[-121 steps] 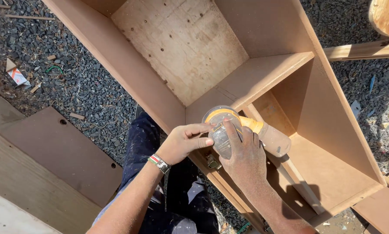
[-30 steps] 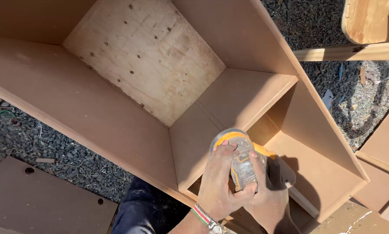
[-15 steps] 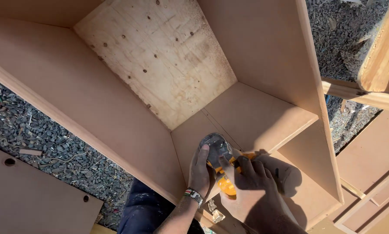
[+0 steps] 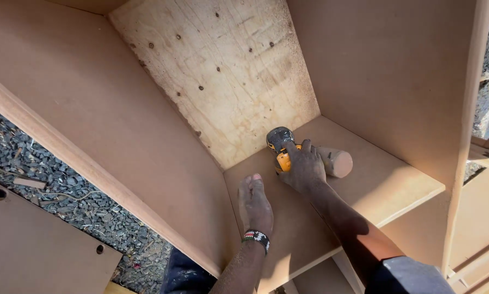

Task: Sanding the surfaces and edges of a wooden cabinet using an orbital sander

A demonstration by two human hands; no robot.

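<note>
Right hand wraps sander, at back edge of shelf near plywood back panel. Left hand flat, fingers together, bracing shelf near left corner. Advice: keep pad flat, light even pressure, no tipping at corner.

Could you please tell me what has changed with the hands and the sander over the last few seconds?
The left hand has let go of the yellow sander and now lies flat on the shelf board. The right hand alone has carried the sander from the shelf's front edge deeper in, toward the plywood back panel. The cabinet itself stayed put.
</note>
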